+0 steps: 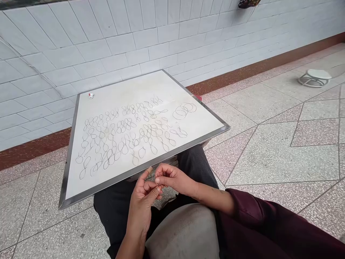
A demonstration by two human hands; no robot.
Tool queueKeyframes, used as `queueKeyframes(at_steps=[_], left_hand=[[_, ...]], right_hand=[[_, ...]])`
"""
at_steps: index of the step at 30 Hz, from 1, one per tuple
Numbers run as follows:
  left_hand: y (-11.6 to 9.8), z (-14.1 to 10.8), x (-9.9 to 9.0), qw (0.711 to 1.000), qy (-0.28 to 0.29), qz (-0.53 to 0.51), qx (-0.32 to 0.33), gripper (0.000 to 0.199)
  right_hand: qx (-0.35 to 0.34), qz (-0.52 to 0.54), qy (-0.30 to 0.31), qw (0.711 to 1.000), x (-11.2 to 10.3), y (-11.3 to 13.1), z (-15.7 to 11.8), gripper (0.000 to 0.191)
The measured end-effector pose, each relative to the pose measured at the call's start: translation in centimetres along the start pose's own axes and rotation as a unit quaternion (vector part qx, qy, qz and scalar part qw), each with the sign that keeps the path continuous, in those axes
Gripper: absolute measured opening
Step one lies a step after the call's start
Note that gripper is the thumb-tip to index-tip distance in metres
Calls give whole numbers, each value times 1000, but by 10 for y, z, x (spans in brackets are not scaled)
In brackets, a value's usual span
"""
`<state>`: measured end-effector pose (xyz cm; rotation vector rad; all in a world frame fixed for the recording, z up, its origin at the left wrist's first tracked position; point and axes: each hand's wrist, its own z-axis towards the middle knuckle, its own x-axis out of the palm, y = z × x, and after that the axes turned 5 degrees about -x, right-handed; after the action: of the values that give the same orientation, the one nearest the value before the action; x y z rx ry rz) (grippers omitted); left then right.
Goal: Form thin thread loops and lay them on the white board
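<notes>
Above my lap, close to the table's near edge, both hands meet around a thin wire-like strand (166,200). My left hand (142,201) pinches it between thumb and fingers; a tan wrap covers one fingertip. My right hand (175,180) comes in from the right, its thumb and forefinger pressed together on the same strand. Part of the strand is hidden by the fingers, and it is too fine to follow fully. On the white table (129,84) lie rows of thin loops twisted into figure eights (124,148). Several wider round loops (184,110) overlap at the right.
A small red and white object (91,95) sits near the table's far left corner. The metal-edged table stands against a white tiled wall (121,43). A low round white stool (315,77) is on the patterned floor (269,154) at right.
</notes>
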<state>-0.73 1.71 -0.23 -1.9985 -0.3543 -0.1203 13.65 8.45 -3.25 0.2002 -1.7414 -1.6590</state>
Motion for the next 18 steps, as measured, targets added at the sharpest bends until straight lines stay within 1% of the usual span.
queueKeyframes(at_steps=[4, 8, 10, 14, 18], left_hand=[[-2, 1, -2, 998, -42, -44, 32, 69], [-4, 1, -4, 990, -86, -81, 72, 71], [-3, -1, -4, 988, -92, -89, 87, 71], [0, -3, -3, 985, -90, -90, 114, 65], [1, -5, -1, 982, -94, -104, 130, 57]], right_hand=[[5, -46, -6, 999, -2, 2, -2, 47], [43, -82, 30, 995, 2, -4, -7, 48], [59, -83, 37, 994, 6, -6, -8, 49], [74, -70, 18, 995, 13, -6, -8, 54], [88, -35, 10, 995, 16, -3, -9, 54]])
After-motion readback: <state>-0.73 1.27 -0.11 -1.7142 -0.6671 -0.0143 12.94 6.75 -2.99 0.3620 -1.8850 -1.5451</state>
